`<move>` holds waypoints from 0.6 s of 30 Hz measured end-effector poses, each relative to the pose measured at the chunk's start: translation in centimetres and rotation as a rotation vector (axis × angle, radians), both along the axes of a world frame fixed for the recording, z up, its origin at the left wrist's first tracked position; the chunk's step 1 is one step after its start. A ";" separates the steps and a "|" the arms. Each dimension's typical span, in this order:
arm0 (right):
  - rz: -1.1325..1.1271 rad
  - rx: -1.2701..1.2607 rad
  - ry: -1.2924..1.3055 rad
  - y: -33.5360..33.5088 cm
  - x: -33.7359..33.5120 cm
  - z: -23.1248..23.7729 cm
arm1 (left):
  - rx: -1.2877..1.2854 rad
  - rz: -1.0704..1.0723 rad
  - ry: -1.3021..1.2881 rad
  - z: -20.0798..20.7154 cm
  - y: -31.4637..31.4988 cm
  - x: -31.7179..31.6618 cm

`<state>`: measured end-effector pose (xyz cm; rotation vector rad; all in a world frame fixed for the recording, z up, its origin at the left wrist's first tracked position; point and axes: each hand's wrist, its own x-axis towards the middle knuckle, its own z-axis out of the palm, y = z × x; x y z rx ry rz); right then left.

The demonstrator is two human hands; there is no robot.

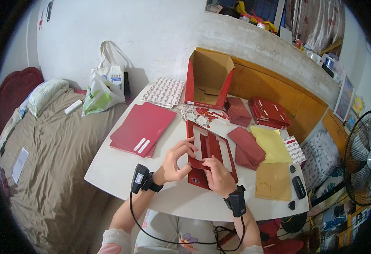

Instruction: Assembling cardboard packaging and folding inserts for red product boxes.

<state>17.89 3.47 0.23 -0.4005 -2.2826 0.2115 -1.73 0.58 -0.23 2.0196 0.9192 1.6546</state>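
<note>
A red cardboard piece [213, 146] with long cut-out windows lies at the table's front middle, its near end toward me. My left hand [175, 163] is at its left edge, fingers curled and thumb bent in against the cardboard. With thumb and fingers closed, my right hand [219, 177] pinches a small red flap near that same end. Part of the flap is hidden under my fingers. Just right of the piece is a stack of dark red cards [247, 148].
Red sheets [145, 127] lie left on the white table [175, 199]. An open red box [208, 80] stands behind, with red packs [270, 112] beside it. Yellow sheets [272, 144] and a black cutter-like tool [298, 187] are right. A fan [365, 158] stands far right.
</note>
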 end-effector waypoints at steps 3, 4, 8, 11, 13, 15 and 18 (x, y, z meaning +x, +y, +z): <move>0.004 0.004 -0.012 0.0 -0.1 0.0 | -0.002 0.011 0.010 -0.1 0.0 0.1; 0.004 0.003 -0.011 0.0 -0.1 -0.1 | -0.003 0.012 0.011 -0.1 0.0 0.1; -0.012 0.020 -0.013 0.0 0.0 -0.1 | 0.021 0.033 0.084 0.5 -0.2 -0.2; 0.000 0.016 -0.005 0.1 0.0 0.2 | 0.030 0.007 0.054 0.6 -0.4 -0.1; 0.002 0.014 0.004 0.1 0.2 0.4 | 0.029 -0.032 -0.007 0.8 -0.3 0.0; 0.012 -0.009 -0.004 0.3 0.3 0.4 | 0.076 -0.048 0.091 1.1 -0.3 -0.4; 0.007 -0.002 -0.006 0.1 0.2 0.5 | 0.079 -0.045 0.103 1.0 -0.3 -0.6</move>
